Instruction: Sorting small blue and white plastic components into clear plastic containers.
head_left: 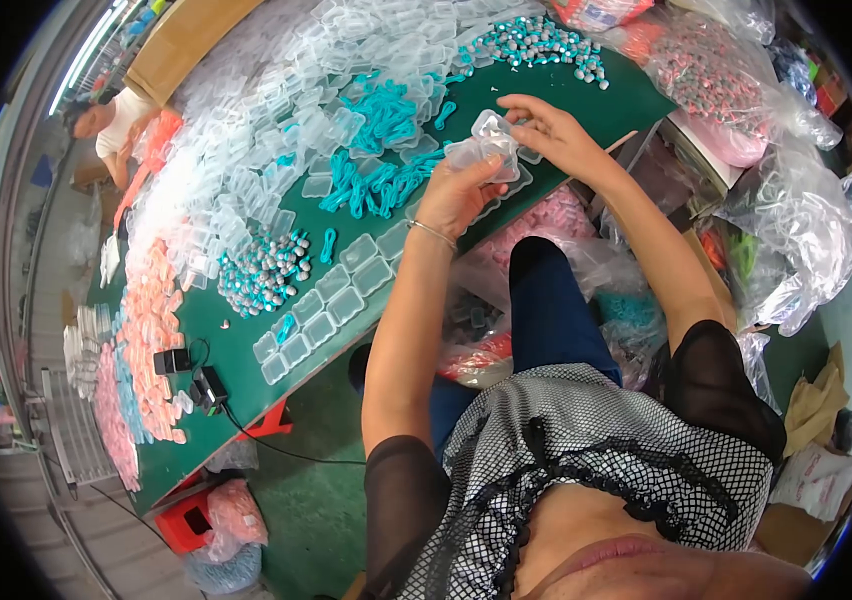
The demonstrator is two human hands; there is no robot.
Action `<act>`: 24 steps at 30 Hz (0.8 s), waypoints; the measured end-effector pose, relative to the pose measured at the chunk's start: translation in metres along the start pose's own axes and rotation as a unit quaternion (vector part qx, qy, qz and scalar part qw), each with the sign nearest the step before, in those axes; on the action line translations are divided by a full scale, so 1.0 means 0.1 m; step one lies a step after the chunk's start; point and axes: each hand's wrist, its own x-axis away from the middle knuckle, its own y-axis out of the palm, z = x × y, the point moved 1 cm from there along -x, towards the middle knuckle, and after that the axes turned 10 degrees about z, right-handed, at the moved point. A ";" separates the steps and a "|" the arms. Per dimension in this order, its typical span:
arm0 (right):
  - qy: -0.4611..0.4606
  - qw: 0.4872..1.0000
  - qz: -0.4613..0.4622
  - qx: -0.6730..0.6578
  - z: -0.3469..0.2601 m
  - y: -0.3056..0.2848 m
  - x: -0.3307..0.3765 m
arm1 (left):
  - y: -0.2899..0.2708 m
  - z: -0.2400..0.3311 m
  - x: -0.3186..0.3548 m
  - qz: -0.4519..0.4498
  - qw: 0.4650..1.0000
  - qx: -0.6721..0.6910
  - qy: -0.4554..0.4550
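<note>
Here, in the upper middle of the frame, both hands meet over the green worktop (246,330) on a small clear plastic case (486,150). The left hand (456,195), a thin bracelet at its wrist, grasps the case from below with fingers curled round its lower edge. The right hand (546,125) grips the upper part, thumb and fingertips pinching what looks like the hinged lid. The case sits above the worktop's near edge, lifted clear of it.

To the left of the hands lie turquoise cords (376,180) in a loose heap, and beyond them a wide drift of empty clear cases (276,120) fills the upper left. A row of open cases (326,305) runs along the near edge, lower left of the hands. Piles of teal and silver beads (264,270) sit at middle left and at the top.

Judging from the grip, the handling goes best with the left hand keeping the base steady while the right works the lid gently; thin plastic like this probably cracks or springs away if squeezed hard.
</note>
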 end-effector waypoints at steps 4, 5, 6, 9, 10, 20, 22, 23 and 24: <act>0.110 0.987 -0.058 -0.098 0.03 -0.06 -0.11 | 0.03 0.03 0.00 -0.009 1.000 0.013 0.020; 0.159 0.983 -0.046 -0.082 0.05 -0.08 -0.11 | 0.04 0.03 0.00 -0.005 1.000 0.022 0.019; 0.160 0.983 -0.047 -0.081 0.06 -0.07 -0.09 | 0.05 0.03 0.00 -0.005 1.000 0.023 0.019; 0.070 0.994 -0.001 -0.085 0.00 -0.08 -0.01 | 0.04 0.00 -0.02 0.009 0.999 0.036 0.021; 0.012 0.999 -0.033 0.004 -0.10 -0.10 0.00 | 0.01 -0.01 -0.04 0.005 0.999 0.048 0.006; -0.055 0.984 -0.099 0.136 -0.11 -0.26 -0.03 | 0.12 -0.05 -0.08 -0.027 0.993 0.107 -0.037; -0.017 0.991 -0.093 0.097 -0.02 -0.25 -0.01 | 0.14 -0.08 -0.11 -0.030 0.995 0.089 -0.020; -0.076 0.988 -0.077 0.111 -0.01 -0.24 0.00 | 0.17 -0.09 -0.12 -0.034 0.997 0.071 -0.004; -0.134 0.981 -0.061 0.126 0.00 -0.24 0.00 | 0.20 -0.11 -0.14 -0.036 0.997 0.071 -0.005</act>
